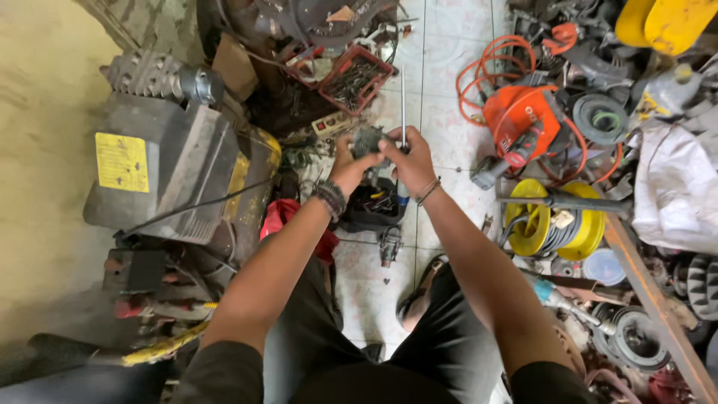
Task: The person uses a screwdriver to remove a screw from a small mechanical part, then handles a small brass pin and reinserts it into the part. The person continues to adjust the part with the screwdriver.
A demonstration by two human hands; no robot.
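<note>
Both my hands meet in the upper middle of the head view, over a tiled floor. My left hand (345, 163) and my right hand (408, 155) together grip a small dark round metal part (368, 140) between the fingers. A long thin metal rod (403, 97) stands up beside my right hand's fingers; whether the hand holds it I cannot tell. Bead bracelets circle my left wrist, a thin band my right. Below the hands lies a dark open tool bag (374, 206), and a small metal part (390, 245) rests on the tiles.
A grey machine with a yellow label (161, 168) stands at left. A red tray of screws (356, 77) sits behind the hands. An orange hose reel (523, 120), a yellow cable reel (555, 224) and a rusty metal bar (651, 299) crowd the right with assorted parts.
</note>
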